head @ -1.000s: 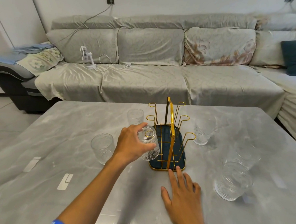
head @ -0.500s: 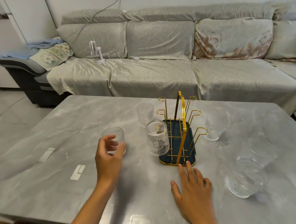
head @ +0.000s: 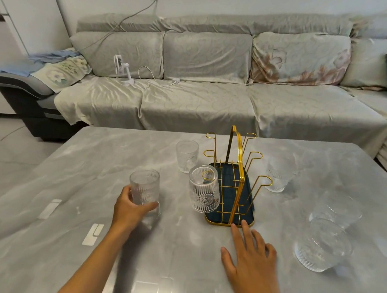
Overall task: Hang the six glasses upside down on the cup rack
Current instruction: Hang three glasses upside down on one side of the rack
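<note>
A gold wire cup rack (head: 233,178) with a dark blue tray stands mid-table. One ribbed clear glass (head: 204,191) hangs upside down on its near left prong. My left hand (head: 129,210) is wrapped around an upright glass (head: 145,189) on the table left of the rack. Another upright glass (head: 187,155) stands behind. Right of the rack are three more glasses: one far (head: 278,175), one middle (head: 336,210), one near (head: 321,245). My right hand (head: 252,259) lies flat on the table, fingertips touching the rack's front edge.
The grey marble table (head: 99,155) carries white stickers (head: 93,234) at the left. A covered sofa (head: 208,96) with a small white fan (head: 123,69) and cable runs behind the table. Floor shows at the left.
My left hand let go of the glass now hanging on the rack, moved left and closed around the upright glass. My right hand stayed by the rack.
</note>
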A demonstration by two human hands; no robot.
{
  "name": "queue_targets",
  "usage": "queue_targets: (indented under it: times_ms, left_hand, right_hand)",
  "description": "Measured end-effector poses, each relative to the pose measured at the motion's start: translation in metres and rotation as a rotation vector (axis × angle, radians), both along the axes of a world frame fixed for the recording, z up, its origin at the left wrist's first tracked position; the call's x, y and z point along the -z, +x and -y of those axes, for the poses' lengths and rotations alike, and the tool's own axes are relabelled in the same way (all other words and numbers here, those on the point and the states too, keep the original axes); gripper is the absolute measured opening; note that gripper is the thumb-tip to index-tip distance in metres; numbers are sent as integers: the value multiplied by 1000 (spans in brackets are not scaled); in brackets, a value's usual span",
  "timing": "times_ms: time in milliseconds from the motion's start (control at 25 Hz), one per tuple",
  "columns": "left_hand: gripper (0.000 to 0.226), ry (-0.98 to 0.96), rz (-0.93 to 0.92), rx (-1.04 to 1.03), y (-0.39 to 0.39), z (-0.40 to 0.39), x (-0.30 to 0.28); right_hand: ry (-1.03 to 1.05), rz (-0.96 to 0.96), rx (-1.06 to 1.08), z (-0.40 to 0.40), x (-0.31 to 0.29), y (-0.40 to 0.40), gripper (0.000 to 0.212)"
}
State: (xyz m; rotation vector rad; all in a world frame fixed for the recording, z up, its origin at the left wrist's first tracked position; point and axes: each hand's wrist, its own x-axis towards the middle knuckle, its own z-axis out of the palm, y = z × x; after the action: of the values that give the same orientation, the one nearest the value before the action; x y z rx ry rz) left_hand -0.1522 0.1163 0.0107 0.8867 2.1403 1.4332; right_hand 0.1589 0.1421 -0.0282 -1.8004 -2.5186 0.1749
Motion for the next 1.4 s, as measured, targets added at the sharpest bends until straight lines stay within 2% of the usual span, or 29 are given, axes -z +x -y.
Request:
queue_targets:
  times_ms: [80, 240, 320, 440, 640, 800, 960, 1080, 1400]
  left_hand:
    - [78, 55, -71, 32, -6, -2, -28]
    - [72, 179, -185, 221, -3, -22, -122]
    - [70, 185, -260, 287, 10, -41, -162]
    - [72, 145, -314, 400, 34, -75, -191]
    - [75, -49, -455, 516, 66, -115, -191]
    - [76, -191, -556, 575, 75, -128, -182]
    - [76, -303, -620, 592, 82, -133, -171]
    - [75, -364, -628, 615, 83, -140, -165]
    - [74, -453, -625, 661, 87, -154, -154]
  right_hand:
    - [2, -7, -1, -1, 0, -1, 73]
    - [-5, -15, -8, 0, 1, 0, 72]
    - [5, -21, -6, 1, -1, 0, 73]
    - [-4, -31, -2, 2, -4, -2, 74]
    - [-26, -9, -5, -3, -2, -2, 74]
    - [-44, 7, -7, -4, -5, -5, 103]
    - [-36, 0, -12, -2, -2, -2, 80]
    - [1, -15, 4, 0, -3, -3, 82]
    - [-76, 45, -1, -7, -1, -3, 77]
